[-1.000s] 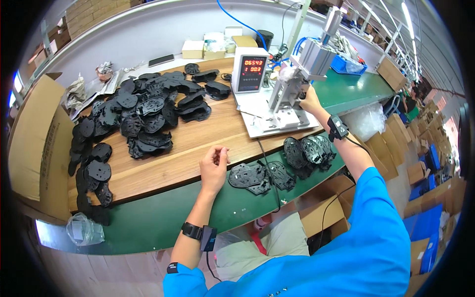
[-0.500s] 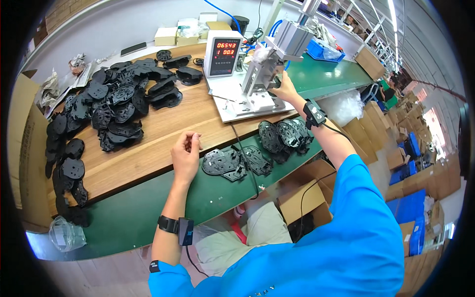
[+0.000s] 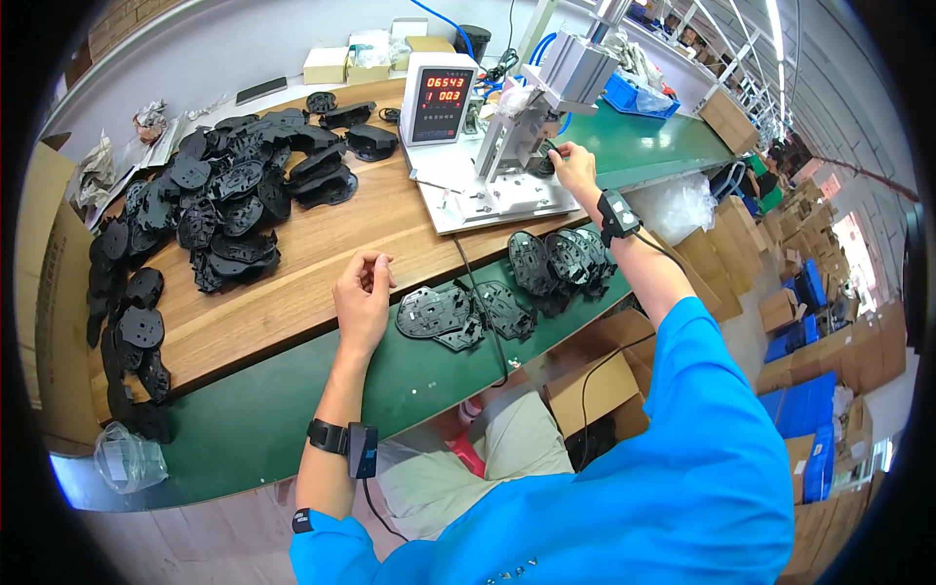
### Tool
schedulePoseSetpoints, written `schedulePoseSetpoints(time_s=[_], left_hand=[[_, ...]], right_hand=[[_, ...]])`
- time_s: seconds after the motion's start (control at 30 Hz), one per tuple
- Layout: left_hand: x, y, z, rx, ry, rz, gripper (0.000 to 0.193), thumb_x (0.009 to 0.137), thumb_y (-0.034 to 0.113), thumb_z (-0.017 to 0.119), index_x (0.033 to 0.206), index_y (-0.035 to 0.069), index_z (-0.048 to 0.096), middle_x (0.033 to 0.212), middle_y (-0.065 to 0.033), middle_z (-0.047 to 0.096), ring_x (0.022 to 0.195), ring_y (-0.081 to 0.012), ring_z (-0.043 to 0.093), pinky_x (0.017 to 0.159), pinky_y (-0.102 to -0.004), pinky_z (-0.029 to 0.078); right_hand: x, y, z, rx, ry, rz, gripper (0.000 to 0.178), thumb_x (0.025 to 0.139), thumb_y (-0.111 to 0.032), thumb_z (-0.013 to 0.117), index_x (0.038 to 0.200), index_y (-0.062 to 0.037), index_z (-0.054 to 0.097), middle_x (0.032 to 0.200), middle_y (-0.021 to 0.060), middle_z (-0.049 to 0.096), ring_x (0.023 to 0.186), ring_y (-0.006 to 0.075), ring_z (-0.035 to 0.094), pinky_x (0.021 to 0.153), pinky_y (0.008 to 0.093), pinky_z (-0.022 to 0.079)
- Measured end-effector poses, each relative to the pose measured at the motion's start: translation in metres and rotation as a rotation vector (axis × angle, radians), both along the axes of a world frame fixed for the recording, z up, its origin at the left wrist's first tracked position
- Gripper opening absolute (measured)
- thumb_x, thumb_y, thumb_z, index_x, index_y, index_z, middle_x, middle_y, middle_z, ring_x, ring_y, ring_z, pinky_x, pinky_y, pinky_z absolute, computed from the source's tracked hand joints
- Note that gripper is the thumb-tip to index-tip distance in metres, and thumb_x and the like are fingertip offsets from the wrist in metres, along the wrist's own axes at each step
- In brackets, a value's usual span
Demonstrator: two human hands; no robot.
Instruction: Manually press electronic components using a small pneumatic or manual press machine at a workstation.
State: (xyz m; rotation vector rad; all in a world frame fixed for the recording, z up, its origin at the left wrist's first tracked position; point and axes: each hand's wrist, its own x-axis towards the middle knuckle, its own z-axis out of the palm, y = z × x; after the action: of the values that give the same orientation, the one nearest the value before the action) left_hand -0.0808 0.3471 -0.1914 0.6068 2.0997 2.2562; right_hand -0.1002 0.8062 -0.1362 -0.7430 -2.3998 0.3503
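Note:
My right hand (image 3: 577, 168) reaches to a small bench press (image 3: 526, 127), its thumb and fingertips closed on the edge of a black plastic shell (image 3: 548, 160) in the fixture. Most of that shell is hidden by the press and my fingers. Over the front edge of the wooden board, my left hand (image 3: 362, 297) hovers with its fingers curled in and nothing visible in them. Just right of it, flat black mouse-base shells (image 3: 434, 312) lie on the green bench, and a second group of shells (image 3: 556, 261) sits in front of the press.
A large heap of black shells (image 3: 234, 185) covers the left of the wooden board (image 3: 322, 278). A counter box with red digits (image 3: 441, 102) stands beside the press. A black cable (image 3: 473, 283) hangs over the bench edge. A blue bin (image 3: 639, 97) stands behind, and an open carton (image 3: 592, 392) sits below.
My right hand has drawn slightly back and right from the press, and the black shell shows at its fingertips. My left hand has barely moved.

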Motion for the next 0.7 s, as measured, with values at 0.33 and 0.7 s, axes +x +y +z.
schedulePoseSetpoints(time_s=[0.33,0.7], left_hand=[[-0.005,0.007,0.006,0.010,0.005,-0.045,0.020,0.109,0.018,0.058,0.105,0.000,0.066,0.077,0.0008,0.061,0.068,-0.0048,0.055,0.061,-0.0221,0.043],[-0.005,0.007,0.003,0.009,0.009,-0.055,0.018,0.109,0.017,0.058,0.105,0.001,0.066,0.078,0.0007,0.062,0.069,-0.0048,0.055,0.061,-0.0214,0.043]], right_hand=[[0.009,0.028,0.002,-0.139,-0.097,-0.095,0.052,0.092,-0.047,0.075,0.105,0.0032,0.074,0.102,0.0218,0.076,0.099,0.0335,0.074,0.089,0.0426,0.056],[0.006,-0.006,0.014,-0.031,-0.062,0.138,0.099,0.079,-0.036,0.086,0.152,0.0081,0.035,0.132,0.0350,0.060,0.126,0.0460,0.060,0.109,0.0468,0.048]])
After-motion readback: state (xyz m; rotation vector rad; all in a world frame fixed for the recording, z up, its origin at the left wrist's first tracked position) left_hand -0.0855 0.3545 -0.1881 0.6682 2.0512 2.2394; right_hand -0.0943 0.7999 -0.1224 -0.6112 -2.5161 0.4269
